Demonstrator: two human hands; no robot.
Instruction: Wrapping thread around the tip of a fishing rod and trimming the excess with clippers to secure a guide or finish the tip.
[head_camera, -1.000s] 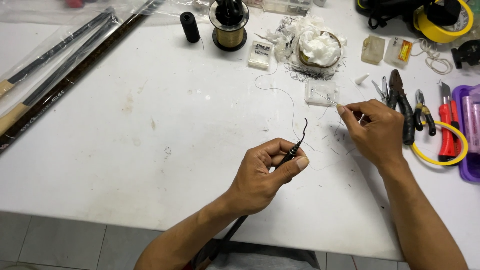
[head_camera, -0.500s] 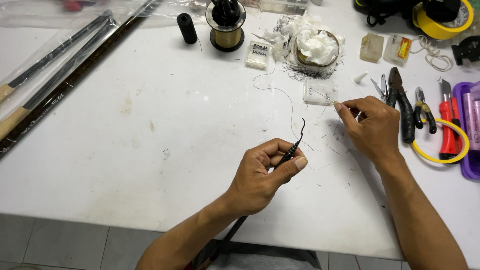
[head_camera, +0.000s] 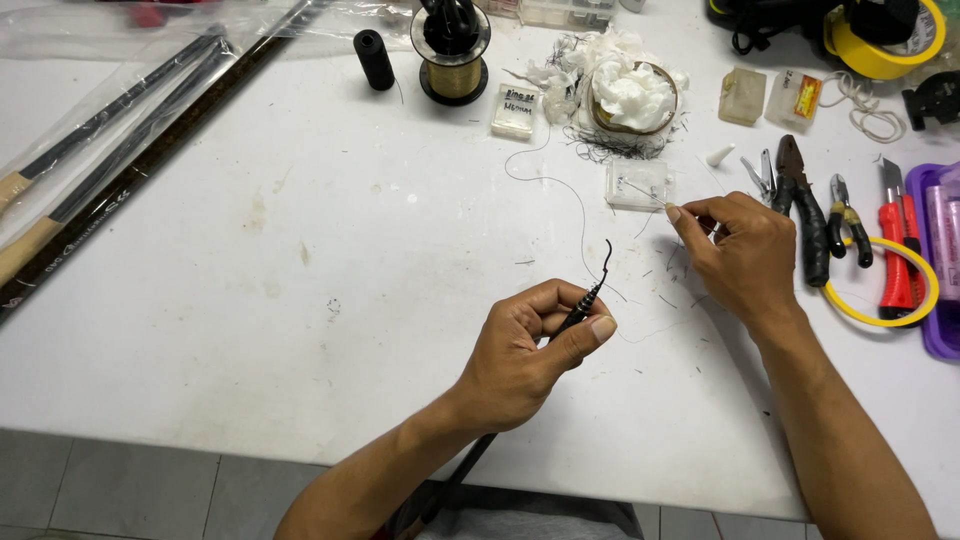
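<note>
Bright, even light floods the white table (head_camera: 300, 330) from above, leaving almost no hard shadows. Only faint, soft shading sits under the left hand (head_camera: 530, 355) and the right hand (head_camera: 745, 255), falling toward the lower right of the frame. The clear plastic sleeve (head_camera: 110, 95) in the upper left throws pale streaks of glare. The centre is sharp enough to show a thin thread (head_camera: 560, 190) and stains on the surface. Toward the upper corners the wide lens bends straight lines slightly, and detail softens at the right edge. The lower left floor strip is dimmer and greyer.
</note>
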